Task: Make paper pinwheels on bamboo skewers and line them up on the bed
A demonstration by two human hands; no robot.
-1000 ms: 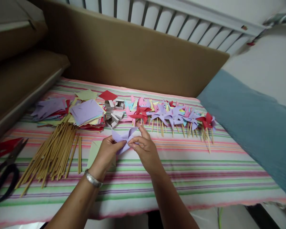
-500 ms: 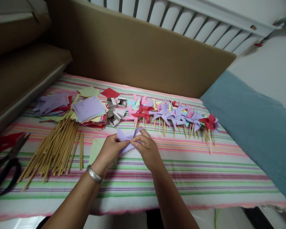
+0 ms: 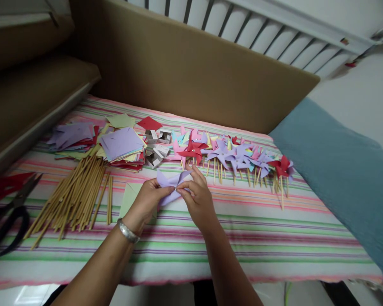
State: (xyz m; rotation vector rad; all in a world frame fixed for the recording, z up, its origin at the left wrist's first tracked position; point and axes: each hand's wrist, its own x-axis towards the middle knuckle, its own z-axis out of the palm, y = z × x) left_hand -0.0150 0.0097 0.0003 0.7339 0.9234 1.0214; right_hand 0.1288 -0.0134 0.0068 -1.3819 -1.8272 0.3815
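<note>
One thin purple paper with curled corners point(image 3: 170, 198), gripped by the left hand point(image 3: 147, 199) and pinched near its middle by the right hand point(image 3: 198, 199). Best to press softly and keep the middle still, so as not to crease the paper. Under the left hand, one flat pale green paper square point(image 3: 130, 194). Left of the grip, thin tan wooden sticks point(image 3: 75, 191); beyond it, rightward, bright paper pinwheels point(image 3: 239, 157).

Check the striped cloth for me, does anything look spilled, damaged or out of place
Nothing looks spilled or damaged. Only mildly untidy: a couple of wooden sticks lie apart from the loosely fanned bundle, and a red paper square lies off the purple-topped paper stack.
</note>
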